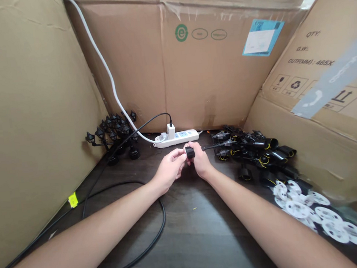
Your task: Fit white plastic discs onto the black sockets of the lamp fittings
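Both hands meet at the middle of the dark tabletop around a small black lamp post [190,152]. My right hand [200,159] is closed around its cylindrical base, and the thin pole points right toward a pile of similar lamp posts [252,147] with yellow wires. My left hand [172,167] pinches at the base's open end, where a sliver of a white disc [185,152] shows between the fingers. Most of that disc is hidden by the fingertips. On the right lie several loose white discs with holes [298,209].
Upright lamp posts [113,130] stand at the back left. A white power strip [176,138] with a plugged-in adapter [171,131] lies behind my hands. A black cable [164,221] loops on the left, bearing a yellow tag [73,199]. Cardboard walls [144,60] surround the tabletop [191,244].
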Motion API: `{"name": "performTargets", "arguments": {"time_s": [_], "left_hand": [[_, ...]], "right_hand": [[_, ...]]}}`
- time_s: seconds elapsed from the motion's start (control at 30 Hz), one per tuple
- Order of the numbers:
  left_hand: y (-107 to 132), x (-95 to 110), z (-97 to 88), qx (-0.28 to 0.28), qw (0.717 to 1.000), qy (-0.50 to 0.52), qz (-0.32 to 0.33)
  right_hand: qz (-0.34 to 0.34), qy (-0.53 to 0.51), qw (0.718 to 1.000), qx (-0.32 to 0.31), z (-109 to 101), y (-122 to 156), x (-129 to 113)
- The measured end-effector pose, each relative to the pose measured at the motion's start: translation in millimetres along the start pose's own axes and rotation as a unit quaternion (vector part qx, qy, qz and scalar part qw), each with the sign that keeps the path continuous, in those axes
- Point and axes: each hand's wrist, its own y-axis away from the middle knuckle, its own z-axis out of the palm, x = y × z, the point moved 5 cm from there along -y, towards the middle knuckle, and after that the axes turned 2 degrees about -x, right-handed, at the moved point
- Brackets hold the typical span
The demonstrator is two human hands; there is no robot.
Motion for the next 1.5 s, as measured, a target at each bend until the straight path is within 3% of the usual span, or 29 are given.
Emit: {"name": "performTargets", "arguments": {"time_s": [0.43,0.7,0.9,1.07,1.13,1.33,1.5], "left_hand": [[0,-1,-0.5,-0.03,0.999,0.018,-0.004],[1,-3,-0.8,-0.044,0.999,0.024,-0.002],[0,0,-6.4,0.012,0.998,0.063,0.009],[-1,2,-15.8,0.081,0.99,0.112,0.034],[-1,3,-17.0,0.085,0.989,0.112,0.037],[-1,3,-14.1,0.068,0.993,0.088,0.034],[-3,1,-13.7,0.076,0.996,0.047,0.027]], "right_hand": [[-0.03,0.027,0.998,-0.046,4,3,-7],[-0.026,0.047,0.998,-0.038,4,3,-6],[-0.037,0.093,0.994,-0.051,8,6,-9],[-0.12,0.257,0.958,0.034,6,12,-18],[-0.129,0.279,0.951,0.034,7,13,-18],[-0.109,0.213,0.97,0.051,4,8,-15],[-0.035,0.08,0.995,0.052,4,0,-2]]}}
